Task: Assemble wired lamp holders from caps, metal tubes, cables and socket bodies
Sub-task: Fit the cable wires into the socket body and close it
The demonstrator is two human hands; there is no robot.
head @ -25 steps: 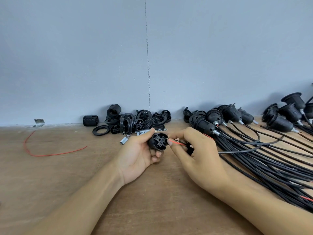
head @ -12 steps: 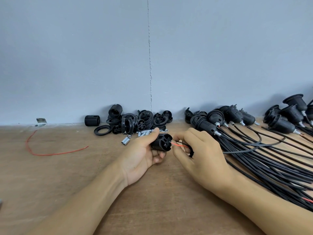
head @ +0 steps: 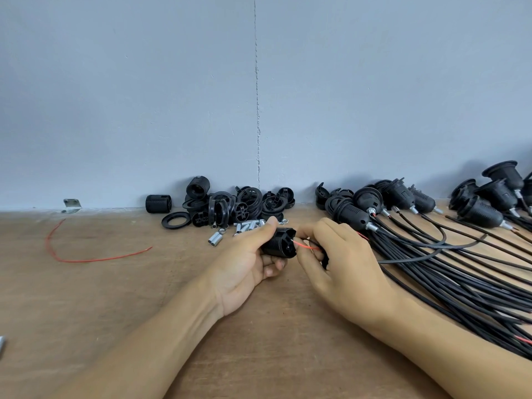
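Red wire point(head: 305, 245) pinched in my right hand point(head: 342, 263) meets the socket body point(head: 280, 245) my left hand point(head: 244, 266) grips, near centre. Far right lie finished lamp holders point(head: 403, 197) — far centre, loose caps point(head: 250, 197) and metal tubes point(head: 248, 225) await.

Black ribbed plastic socket body point(head: 277, 246), thin red wire point(head: 305, 246) at it; left of it, silver metal tubes point(head: 215, 239) on brown wooden worktop point(head: 115, 298).

Single head-worn wide-angle view, looking forward and down along a wooden bench point(head: 86, 312).
The grey wall point(head: 144, 82) fills the upper half of the frame; the left hand point(head: 241, 272) and right hand point(head: 342, 272) sit close, just below centre, forearms entering from the bottom edge.
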